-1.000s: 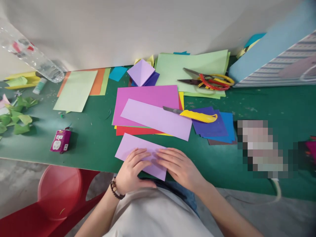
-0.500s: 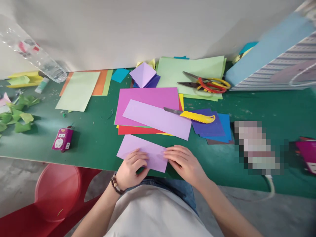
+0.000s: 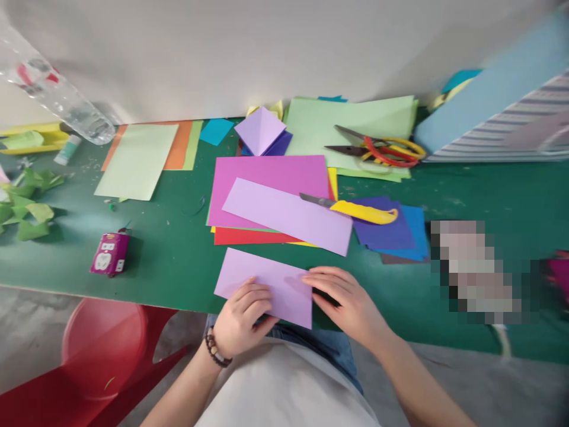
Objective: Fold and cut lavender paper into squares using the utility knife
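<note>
A lilac paper strip (image 3: 267, 284) lies at the near edge of the green table (image 3: 178, 255). My left hand (image 3: 242, 317) grips the strip's near edge, fingers on top and thumb below. My right hand (image 3: 349, 299) rests at the strip's right end with fingers stretched out, touching its edge. Just beyond lies a second lilac strip (image 3: 288, 214) on a stack of pink, red and yellow sheets (image 3: 267, 178).
A yellow-handled knife (image 3: 355, 209) lies on blue and purple squares (image 3: 395, 231). Scissors (image 3: 377, 149) rest on pale green sheets. A small purple box (image 3: 109, 253), green folded scraps (image 3: 26, 201), a plastic bottle (image 3: 57, 95) and a red stool (image 3: 102, 350) are at the left.
My right hand has slid off the strip's top to its right end. My left hand has curled round the near edge, and the strip looks a little lifted there.
</note>
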`<state>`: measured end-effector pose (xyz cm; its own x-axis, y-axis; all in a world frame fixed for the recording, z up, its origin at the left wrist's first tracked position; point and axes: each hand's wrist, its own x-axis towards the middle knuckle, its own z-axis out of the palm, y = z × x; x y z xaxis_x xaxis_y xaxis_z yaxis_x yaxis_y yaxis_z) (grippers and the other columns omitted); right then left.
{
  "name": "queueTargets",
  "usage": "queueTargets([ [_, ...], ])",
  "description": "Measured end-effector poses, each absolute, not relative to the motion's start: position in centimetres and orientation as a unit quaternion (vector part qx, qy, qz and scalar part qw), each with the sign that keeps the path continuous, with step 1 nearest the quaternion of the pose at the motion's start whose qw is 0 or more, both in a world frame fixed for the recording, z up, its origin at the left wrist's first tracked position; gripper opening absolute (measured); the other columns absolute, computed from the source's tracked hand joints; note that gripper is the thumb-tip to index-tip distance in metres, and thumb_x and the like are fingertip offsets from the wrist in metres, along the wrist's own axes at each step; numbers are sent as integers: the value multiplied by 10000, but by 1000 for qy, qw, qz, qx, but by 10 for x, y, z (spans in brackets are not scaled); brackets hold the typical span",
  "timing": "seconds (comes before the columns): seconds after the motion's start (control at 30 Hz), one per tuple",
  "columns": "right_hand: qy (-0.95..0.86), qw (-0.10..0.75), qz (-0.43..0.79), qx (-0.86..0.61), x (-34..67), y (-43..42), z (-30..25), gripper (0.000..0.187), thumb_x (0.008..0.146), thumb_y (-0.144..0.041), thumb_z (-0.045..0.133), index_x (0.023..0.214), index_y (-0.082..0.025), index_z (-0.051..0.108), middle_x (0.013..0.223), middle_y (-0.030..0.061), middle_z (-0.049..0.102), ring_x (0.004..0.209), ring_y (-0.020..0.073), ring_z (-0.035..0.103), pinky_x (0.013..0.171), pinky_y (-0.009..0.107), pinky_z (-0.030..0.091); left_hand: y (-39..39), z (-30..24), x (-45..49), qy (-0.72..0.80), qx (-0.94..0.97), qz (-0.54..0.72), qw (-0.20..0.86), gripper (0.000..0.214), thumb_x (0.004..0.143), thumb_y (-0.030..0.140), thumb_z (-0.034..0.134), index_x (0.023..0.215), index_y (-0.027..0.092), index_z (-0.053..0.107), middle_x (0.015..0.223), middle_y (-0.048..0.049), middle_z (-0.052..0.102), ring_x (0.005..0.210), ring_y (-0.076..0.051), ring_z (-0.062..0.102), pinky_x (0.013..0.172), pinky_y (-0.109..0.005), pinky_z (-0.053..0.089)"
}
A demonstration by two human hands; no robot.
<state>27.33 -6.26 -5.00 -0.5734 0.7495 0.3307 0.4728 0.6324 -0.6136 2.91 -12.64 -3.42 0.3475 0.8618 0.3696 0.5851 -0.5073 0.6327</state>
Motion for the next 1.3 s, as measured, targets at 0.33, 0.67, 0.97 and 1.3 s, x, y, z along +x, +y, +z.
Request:
queueTargets([
  [0.33,-842,289,256,-377,273,-51,-56,198,887,-332,584,1064,-274,651,892,27,689,839,191,651,723,320,535,-134,-28,40,563,682,390,257,218,845,157,577,1057,189,540,916,-75,665,895,-200,626,843,-397,539],
  [0.67,-832,307,230,-402,262,-51,-53,421,838,-249,650,1247,-247,552,1109,101,641,989,250,606,825,420,532,-122,-22,29,507,736,378,242,170,811,102,657,955,182,613,942,-67,660,1010,-227,584,868,-409,533],
  [0.97,-794,357,236,-431,264,-48,-55,354,825,-91,608,1114,-294,639,1115,75,652,915,199,626,759,393,550,-122,-39,25,425,779,429,167,173,806,47,646,932,165,664,903,-40,700,942,-195,643,935,-485,545],
  [1.3,-732,417,323,-432,238,-44,-10,245,813,-117,655,967,-304,694,725,-19,701,708,164,594,596,311,526,-113,8,15,673,563,453,155,241,767,74,705,958,210,649,825,10,722,706,-137,701,632,-225,594],
])
